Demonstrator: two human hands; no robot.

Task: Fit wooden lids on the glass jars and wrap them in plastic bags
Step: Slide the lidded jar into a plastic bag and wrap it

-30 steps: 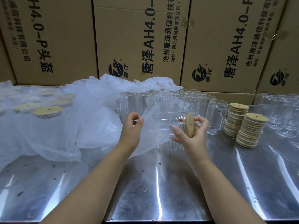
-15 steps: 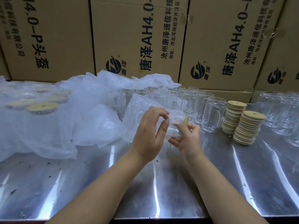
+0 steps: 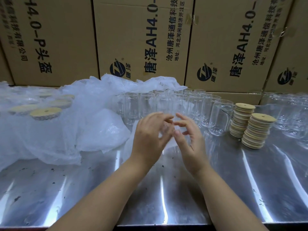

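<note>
Both hands have been drawn close together above the bench since a moment ago, when the right hand held a lidded jar on its side and the left hand held the mouth of a plastic bag apart from it. The left hand [image 3: 150,137] is now curled, its fingers bent toward the right hand [image 3: 188,139], whose fingers are bent back toward it; the fingertips nearly meet. Between them a clear, blurred bundle can be made out, apparently the glass jar [image 3: 168,130] inside its plastic bag [image 3: 131,144], with a flap of bag trailing down to the bench on the left. The wooden lid can no longer be seen, and how firmly either hand grips cannot be told through the motion blur.

The bagging of this jar is judged nearly done, with the bag's loose end being gathered or folded.

Behind the hands, rows of empty glass jars [image 3: 221,117] stand upright. To the right, two stacks of wooden lids [image 3: 257,132] sit on the steel bench [image 3: 166,197]. To the left, a heap of plastic bags [image 3: 58,130] covers finished lidded jars [image 3: 45,112]. Printed cardboard boxes [image 3: 141,39] line the back.
</note>
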